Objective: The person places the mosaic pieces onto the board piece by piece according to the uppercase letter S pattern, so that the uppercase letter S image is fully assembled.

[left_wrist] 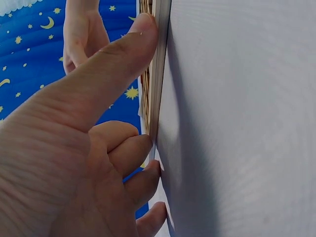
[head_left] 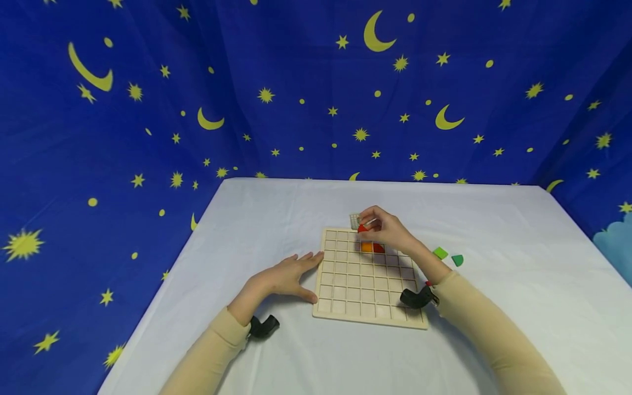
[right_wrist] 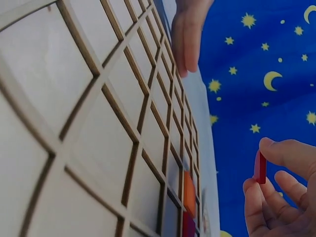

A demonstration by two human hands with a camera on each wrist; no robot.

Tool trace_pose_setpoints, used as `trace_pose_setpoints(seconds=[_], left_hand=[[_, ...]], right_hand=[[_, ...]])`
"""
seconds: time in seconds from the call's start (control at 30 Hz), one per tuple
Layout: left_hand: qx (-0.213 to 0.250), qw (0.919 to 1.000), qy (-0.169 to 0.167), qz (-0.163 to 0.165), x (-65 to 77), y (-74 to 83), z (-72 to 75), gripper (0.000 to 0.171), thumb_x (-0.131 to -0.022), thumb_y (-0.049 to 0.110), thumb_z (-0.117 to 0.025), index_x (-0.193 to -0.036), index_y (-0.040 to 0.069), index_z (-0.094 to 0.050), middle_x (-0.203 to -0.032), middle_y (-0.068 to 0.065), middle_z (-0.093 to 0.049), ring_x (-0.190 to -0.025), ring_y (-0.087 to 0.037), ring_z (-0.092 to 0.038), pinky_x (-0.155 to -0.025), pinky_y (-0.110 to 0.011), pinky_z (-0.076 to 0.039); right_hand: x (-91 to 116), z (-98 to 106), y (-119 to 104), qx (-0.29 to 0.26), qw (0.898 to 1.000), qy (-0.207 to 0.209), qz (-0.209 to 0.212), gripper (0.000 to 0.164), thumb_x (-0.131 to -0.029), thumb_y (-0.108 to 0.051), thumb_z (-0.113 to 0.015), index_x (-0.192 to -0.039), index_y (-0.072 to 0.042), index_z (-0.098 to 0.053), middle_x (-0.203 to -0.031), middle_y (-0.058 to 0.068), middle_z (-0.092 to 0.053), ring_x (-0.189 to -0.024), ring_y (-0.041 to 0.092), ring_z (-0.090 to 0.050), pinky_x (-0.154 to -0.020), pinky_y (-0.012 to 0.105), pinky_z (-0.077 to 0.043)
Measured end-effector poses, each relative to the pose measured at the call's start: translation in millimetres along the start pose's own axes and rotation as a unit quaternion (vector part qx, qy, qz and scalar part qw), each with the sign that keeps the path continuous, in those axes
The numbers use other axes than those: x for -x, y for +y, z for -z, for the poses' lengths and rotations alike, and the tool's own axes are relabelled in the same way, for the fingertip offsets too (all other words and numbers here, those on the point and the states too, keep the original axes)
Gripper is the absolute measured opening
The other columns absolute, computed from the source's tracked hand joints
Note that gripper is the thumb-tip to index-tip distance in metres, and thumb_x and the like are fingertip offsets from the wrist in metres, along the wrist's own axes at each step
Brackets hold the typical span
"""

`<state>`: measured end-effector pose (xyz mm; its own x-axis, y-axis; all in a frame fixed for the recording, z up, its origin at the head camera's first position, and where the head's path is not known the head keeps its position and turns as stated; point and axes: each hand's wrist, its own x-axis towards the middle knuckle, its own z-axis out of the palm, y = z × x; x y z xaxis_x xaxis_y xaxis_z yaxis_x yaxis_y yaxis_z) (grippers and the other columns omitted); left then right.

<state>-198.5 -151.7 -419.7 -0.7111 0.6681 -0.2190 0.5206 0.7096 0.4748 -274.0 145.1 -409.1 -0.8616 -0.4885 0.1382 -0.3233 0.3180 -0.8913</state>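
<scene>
A wooden grid board (head_left: 347,281) lies on the table. Above its far edge, my right hand (head_left: 387,230) pinches a thin red piece (right_wrist: 260,167) between thumb and fingertips, clear of the board in the right wrist view. An orange piece (head_left: 367,247) and another red piece (head_left: 378,248) sit side by side in cells of a far row. At the board's left side, my left hand (head_left: 286,277) has its fingers spread, with thumb and fingertips against the edge. The left wrist view shows the thumb (left_wrist: 143,39) on the rim.
Behind the board lies a small card with a grid (head_left: 354,221), partly covered by the right hand. To the right are a light green square (head_left: 440,253) and a dark green rounded piece (head_left: 457,260). A bit of red (head_left: 428,283) shows beside the right wrist.
</scene>
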Motion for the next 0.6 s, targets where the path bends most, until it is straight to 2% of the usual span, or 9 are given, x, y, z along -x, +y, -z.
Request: trace_pose_setpoints(seconds=[0.27, 0.33, 0.5, 0.6], left_hand=[[0.001, 1.0, -0.001, -0.002, 0.1, -0.1, 0.4, 0.103, -0.075, 0.049, -0.075, -0.151, 0.007, -0.02, -0.155, -0.006, -0.021, -0.141, -0.026, -0.017, -0.113, -0.048, -0.012], [0.001, 1.0, -0.003, -0.002, 0.2, -0.3, 0.5, 0.103, -0.075, 0.049, -0.075, -0.151, 0.008, -0.019, -0.155, -0.005, -0.02, -0.141, -0.026, -0.017, -0.113, -0.048, -0.012], [-0.002, 1.0, -0.005, -0.004, -0.3, -1.4, 0.6, 0.103, -0.075, 0.05, -0.074, -0.151, 0.008, -0.018, -0.155, -0.006, -0.019, -0.141, -0.025, -0.016, -0.113, -0.047, -0.011], [-0.006, 0.9999, -0.006, -0.007, -0.9, -1.4, 0.8, 0.104, -0.076, 0.05, -0.074, -0.151, 0.007, -0.018, -0.155, -0.006, -0.019, -0.141, -0.025, -0.016, -0.114, -0.046, -0.011]], right_hand=[[4, -11, -26, 0.004, 1.0, 0.0, 0.004, 0.046, -0.082, 0.001, -0.071, -0.121, 0.01, -0.048, -0.112, 0.028, -0.056, -0.095, 0.037, -0.058, -0.083, 0.037, -0.05], [2, -14, -20, 0.014, 1.0, 0.0, 0.01, 0.046, -0.082, 0.001, -0.071, -0.121, 0.01, -0.048, -0.111, 0.028, -0.056, -0.094, 0.035, -0.059, -0.083, 0.037, -0.05], [-5, -19, 3, 0.04, 0.999, 0.001, 0.011, 0.046, -0.082, -0.004, -0.073, -0.121, 0.005, -0.05, -0.107, 0.018, -0.058, -0.089, 0.024, -0.057, -0.078, 0.029, -0.049], [-5, -21, 10, 0.053, 0.998, -0.008, 0.018, 0.046, -0.081, -0.007, -0.075, -0.119, 0.004, -0.051, -0.104, 0.015, -0.059, -0.087, 0.023, -0.056, -0.075, 0.029, -0.049]])
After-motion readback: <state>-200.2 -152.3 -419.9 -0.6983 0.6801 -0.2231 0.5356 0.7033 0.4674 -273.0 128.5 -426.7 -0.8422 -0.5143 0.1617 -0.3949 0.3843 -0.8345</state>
